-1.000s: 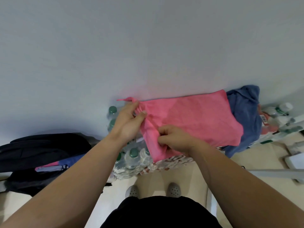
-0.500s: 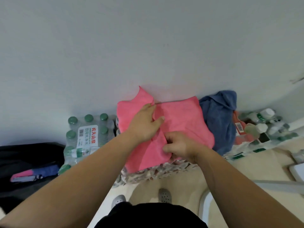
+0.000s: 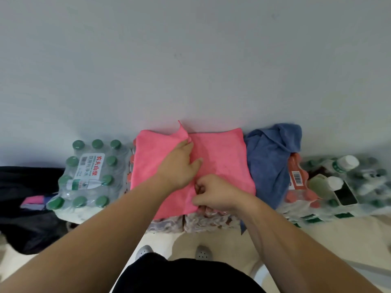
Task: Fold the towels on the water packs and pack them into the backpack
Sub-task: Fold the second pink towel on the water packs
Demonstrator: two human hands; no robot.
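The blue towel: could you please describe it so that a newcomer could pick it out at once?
Along the foot of the pale wall runs a row of water packs. The blue towel lies on them, directly right of the pink towel. Unlike that flat neighbour, it is crumpled.

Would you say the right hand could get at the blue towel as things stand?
Probably yes: the blue towel lies uncovered just beside the right hand, though its grip holds the pink towel.
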